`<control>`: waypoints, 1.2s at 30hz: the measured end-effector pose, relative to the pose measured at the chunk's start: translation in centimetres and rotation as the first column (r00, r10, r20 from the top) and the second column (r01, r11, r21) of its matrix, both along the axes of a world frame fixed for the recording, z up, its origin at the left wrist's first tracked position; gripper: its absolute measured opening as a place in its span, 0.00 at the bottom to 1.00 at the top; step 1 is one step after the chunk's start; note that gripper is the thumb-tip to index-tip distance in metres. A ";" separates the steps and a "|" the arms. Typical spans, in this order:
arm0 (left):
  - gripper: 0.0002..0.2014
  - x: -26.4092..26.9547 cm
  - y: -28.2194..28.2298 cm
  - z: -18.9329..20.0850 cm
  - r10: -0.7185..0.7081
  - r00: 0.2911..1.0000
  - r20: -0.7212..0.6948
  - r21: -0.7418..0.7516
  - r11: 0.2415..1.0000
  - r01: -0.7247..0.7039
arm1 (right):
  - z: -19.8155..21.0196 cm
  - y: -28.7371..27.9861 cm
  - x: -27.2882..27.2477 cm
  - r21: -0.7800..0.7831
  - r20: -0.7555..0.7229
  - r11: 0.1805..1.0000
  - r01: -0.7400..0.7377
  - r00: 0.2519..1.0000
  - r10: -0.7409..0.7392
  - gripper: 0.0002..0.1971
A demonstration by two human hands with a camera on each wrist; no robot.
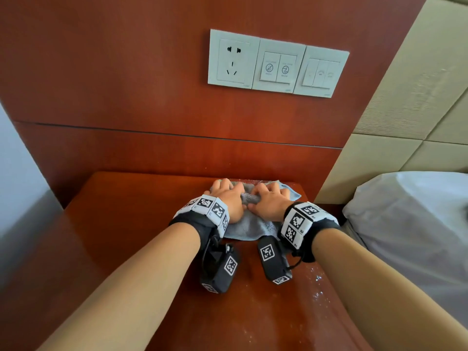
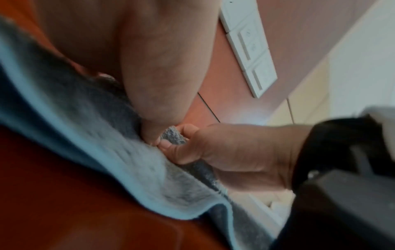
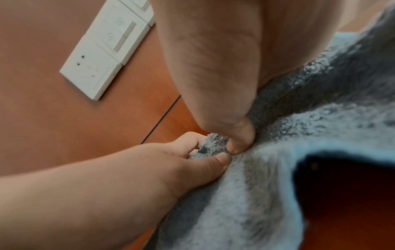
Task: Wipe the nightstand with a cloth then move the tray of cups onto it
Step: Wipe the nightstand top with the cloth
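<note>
Your left hand (image 1: 226,198) and right hand (image 1: 269,198) lie side by side on the grey cloth (image 1: 249,230), each pinching a raised fold between thumb and fingers, probably to drag it as one wide pad; the cloth sits toward the nightstand's (image 1: 126,236) back right corner; specks show near its right edge; behind, a switch panel (image 1: 277,64) on wood; the tray is out of view.
</note>
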State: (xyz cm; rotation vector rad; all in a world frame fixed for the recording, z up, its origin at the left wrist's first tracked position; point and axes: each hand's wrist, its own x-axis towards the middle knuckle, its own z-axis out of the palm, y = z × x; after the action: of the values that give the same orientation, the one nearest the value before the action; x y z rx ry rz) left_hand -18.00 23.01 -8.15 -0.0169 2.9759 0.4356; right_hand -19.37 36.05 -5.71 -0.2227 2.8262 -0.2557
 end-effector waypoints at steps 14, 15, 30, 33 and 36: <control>0.26 5.7 -1.3 3.9 0.032 0.994 0.108 0.378 0.923 -0.071 | 3.6 2.8 4.8 -0.381 0.108 0.898 0.219 0.975 -0.193 0.22; 0.26 5.7 -1.0 3.9 0.077 0.992 0.095 0.464 0.879 -0.112 | 3.9 3.3 4.9 -0.432 0.101 0.856 0.286 0.958 -0.269 0.22; 0.19 3.7 -1.0 3.1 0.313 0.950 -0.006 0.237 0.923 -0.303 | 0.1 0.1 3.9 -0.187 0.157 0.746 0.639 0.769 -0.619 0.51; 0.18 3.2 -1.6 3.1 0.342 0.939 0.033 0.240 0.909 -0.340 | -0.3 0.5 3.9 -0.113 0.124 0.804 0.584 0.811 -0.572 0.55; 0.14 2.7 -3.3 3.3 0.430 0.901 0.060 0.298 0.854 -0.427 | -1.4 1.7 1.2 -0.057 0.119 0.891 0.451 0.889 -0.443 0.59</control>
State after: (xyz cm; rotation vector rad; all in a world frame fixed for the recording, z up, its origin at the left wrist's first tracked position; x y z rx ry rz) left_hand -15.28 19.66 -4.88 -0.6609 2.8612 0.9430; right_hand -18.18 37.78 -7.14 0.4243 2.7288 -0.4685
